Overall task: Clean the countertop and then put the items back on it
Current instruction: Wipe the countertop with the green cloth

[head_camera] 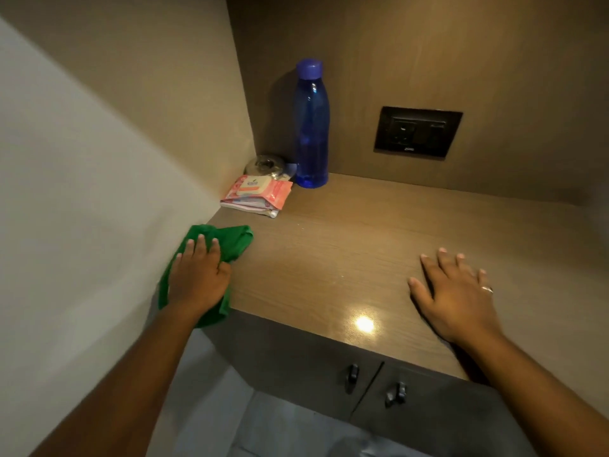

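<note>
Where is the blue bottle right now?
In the head view, the blue bottle stands upright at the back left of the countertop, against the rear wall, just right of the wipes pack and left of the socket.

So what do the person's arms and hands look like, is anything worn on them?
Both forearms are bare, with no sleeves showing anywhere in the picture, and there are no gloves or watch. The right hand wears a thin, pale metal ring on one of its fingers. The left hand shows no ring or other jewellery. The nails are short and unpainted.
</note>
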